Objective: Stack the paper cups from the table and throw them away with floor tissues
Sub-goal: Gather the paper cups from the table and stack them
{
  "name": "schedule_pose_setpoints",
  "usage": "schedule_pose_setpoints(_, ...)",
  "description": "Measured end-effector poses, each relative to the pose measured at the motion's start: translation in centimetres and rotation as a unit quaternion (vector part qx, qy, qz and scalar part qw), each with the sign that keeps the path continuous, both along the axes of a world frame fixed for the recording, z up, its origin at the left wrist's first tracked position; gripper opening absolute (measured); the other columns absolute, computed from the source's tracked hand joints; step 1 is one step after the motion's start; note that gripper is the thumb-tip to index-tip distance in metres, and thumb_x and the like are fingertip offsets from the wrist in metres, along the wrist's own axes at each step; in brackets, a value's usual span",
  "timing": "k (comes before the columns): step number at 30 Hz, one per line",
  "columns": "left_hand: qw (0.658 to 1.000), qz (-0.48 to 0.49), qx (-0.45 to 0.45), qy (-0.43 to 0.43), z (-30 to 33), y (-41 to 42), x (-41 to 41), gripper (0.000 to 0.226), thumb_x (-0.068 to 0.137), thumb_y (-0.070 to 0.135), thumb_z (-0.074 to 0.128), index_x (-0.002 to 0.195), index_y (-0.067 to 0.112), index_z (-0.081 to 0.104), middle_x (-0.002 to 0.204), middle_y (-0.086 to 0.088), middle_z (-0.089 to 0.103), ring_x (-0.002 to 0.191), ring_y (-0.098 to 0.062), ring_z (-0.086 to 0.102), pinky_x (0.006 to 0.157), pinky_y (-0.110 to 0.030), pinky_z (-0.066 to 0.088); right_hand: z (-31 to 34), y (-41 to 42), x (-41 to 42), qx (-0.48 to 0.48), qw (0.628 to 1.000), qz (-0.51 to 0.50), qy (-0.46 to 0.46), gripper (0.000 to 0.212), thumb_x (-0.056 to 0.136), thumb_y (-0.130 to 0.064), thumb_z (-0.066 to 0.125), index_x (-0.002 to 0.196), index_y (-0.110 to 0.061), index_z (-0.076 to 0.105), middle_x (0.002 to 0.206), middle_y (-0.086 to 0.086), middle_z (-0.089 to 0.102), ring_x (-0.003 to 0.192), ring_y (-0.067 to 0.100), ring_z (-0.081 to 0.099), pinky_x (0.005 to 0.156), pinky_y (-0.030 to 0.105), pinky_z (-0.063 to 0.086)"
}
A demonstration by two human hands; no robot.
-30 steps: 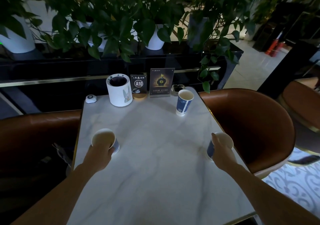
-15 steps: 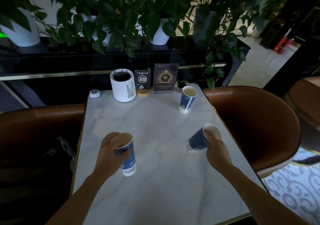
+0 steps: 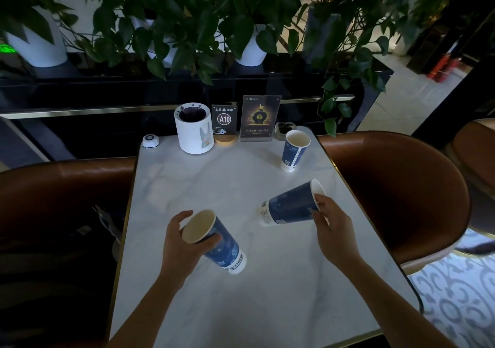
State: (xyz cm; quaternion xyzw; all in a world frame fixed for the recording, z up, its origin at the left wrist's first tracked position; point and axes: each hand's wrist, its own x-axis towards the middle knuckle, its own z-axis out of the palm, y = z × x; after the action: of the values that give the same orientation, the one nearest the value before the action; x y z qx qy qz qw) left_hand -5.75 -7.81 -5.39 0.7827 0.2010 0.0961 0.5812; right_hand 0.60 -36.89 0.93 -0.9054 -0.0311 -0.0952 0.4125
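A café: a numbered "A10" sign (image 3: 224,119) and an advert stand (image 3: 259,118) on a marble surface (image 3: 267,294) between leather chairs (image 3: 396,187).

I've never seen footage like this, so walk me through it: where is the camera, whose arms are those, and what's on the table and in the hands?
The camera sits on a person's head, looking forward and down, so the two bare arms are the wearer's own. The left hand holds a blue paper cup, tilted. The right hand holds a second cup, tipped nearly sideways. A third cup stands upright on the white marble table. At the far edge are a white canister, a table number sign reading A10, a menu card and a small white button. Brown chairs flank the table.
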Motion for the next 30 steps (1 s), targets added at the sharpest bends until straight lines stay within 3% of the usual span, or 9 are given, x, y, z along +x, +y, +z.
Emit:
schedule_pose_setpoints(3,0.999,0.0,-0.033,0.015,-0.3,-0.1,-0.2,0.096,0.044,0.049,0.09,0.127,0.03,0.044,0.122,0.001,0.057,0.105,-0.02,0.062,0.073,-0.021,0.051,0.5,0.3,-0.3,0.02,1.0,0.004,0.003,0.023,0.095,-0.013,0.051,0.117,-0.011,0.057,0.108,-0.005,0.059,0.096,0.01,0.057,0.066,-0.008,0.038)
schedule_pose_setpoints(10,0.999,-0.025,-0.02,0.01,0.3,-1.4,-0.5,0.105,0.051,0.041,0.091,0.139,0.025,0.035,0.125,-0.001,0.054,0.098,-0.014,0.061,0.067,-0.009,0.049,2.3,0.8,-1.0,0.038,0.999,0.005,-0.032,0.012,0.095,-0.014,0.051,0.104,-0.011,0.059,0.099,0.002,0.065,0.084,0.009,0.062,0.067,-0.001,0.044)
schedule_pose_setpoints(14,0.998,-0.042,-0.015,0.049,0.4,-1.8,-0.4,0.12,0.039,0.067,0.083,0.14,0.026,0.033,0.131,0.001,0.052,0.112,-0.021,0.058,0.083,-0.025,0.052,3.6,1.9,-1.3,0.078,0.996,0.018,-0.031,0.009,0.095,-0.016,0.052,0.098,-0.012,0.06,0.09,-0.004,0.065,0.08,-0.001,0.063,0.061,0.003,0.046)
schedule_pose_setpoints(16,0.997,-0.063,0.018,0.051,0.2,-2.1,-0.4,0.112,0.038,0.072,0.08,0.132,0.024,0.041,0.119,0.008,0.059,0.102,-0.018,0.063,0.082,-0.024,0.053,4.1,2.7,-1.6,0.093,0.995,0.036,-0.03,0.008,0.094,-0.017,0.052,0.098,-0.015,0.059,0.089,-0.009,0.065,0.087,-0.006,0.061,0.063,0.004,0.047)
schedule_pose_setpoints(19,0.995,-0.075,0.051,0.039,0.9,-2.8,-0.3,0.074,0.053,0.047,0.087,0.114,0.025,0.053,0.094,0.02,0.064,0.083,-0.011,0.066,0.071,-0.015,0.053,4.4,3.9,-2.1,0.098,0.992,0.07,-0.027,0.007,0.094,-0.018,0.052,0.099,-0.018,0.058,0.091,-0.011,0.066,0.091,0.0,0.061,0.066,0.007,0.049)
schedule_pose_setpoints(21,0.996,-0.075,0.038,0.041,1.9,-3.3,-0.4,0.061,0.057,0.028,0.091,0.105,0.027,0.055,0.09,0.018,0.065,0.079,-0.013,0.067,0.066,-0.013,0.051,4.3,4.5,-2.3,0.093,0.991,0.09,-0.025,0.006,0.094,-0.018,0.053,0.097,-0.017,0.058,0.09,-0.013,0.065,0.09,-0.002,0.061,0.065,0.005,0.048)
schedule_pose_setpoints(24,0.995,-0.085,-0.042,0.034,2.4,-3.2,-0.8,0.065,0.049,0.021,0.092,0.103,0.029,0.057,0.1,0.006,0.072,0.089,-0.021,0.07,0.075,-0.03,0.059,4.0,5.1,-2.6,0.084,0.99,0.111,-0.022,0.011,0.092,-0.023,0.053,0.096,-0.014,0.058,0.087,-0.018,0.061,0.089,-0.011,0.059,0.063,0.002,0.046)
schedule_pose_setpoints(26,0.993,-0.089,-0.068,0.043,2.4,-2.9,-1.1,0.072,0.042,0.025,0.091,0.107,0.028,0.059,0.1,0.005,0.074,0.092,-0.022,0.071,0.072,-0.03,0.059,3.9,5.3,-2.7,0.084,0.988,0.128,-0.02,0.02,0.088,-0.031,0.05,0.097,-0.014,0.058,0.088,-0.02,0.06,0.09,-0.013,0.059,0.063,0.001,0.046)
schedule_pose_setpoints(30,0.989,-0.105,-0.021,0.1,3.0,-3.1,-1.2,0.061,0.052,0.022,0.092,0.104,0.025,0.06,0.101,0.001,0.073,0.094,-0.025,0.069,0.084,-0.043,0.058,3.7,5.4,-2.8,0.07,0.985,0.155,-0.016,0.016,0.087,-0.035,0.049,0.097,-0.024,0.055,0.089,-0.023,0.059,0.091,-0.013,0.059,0.067,0.003,0.048)
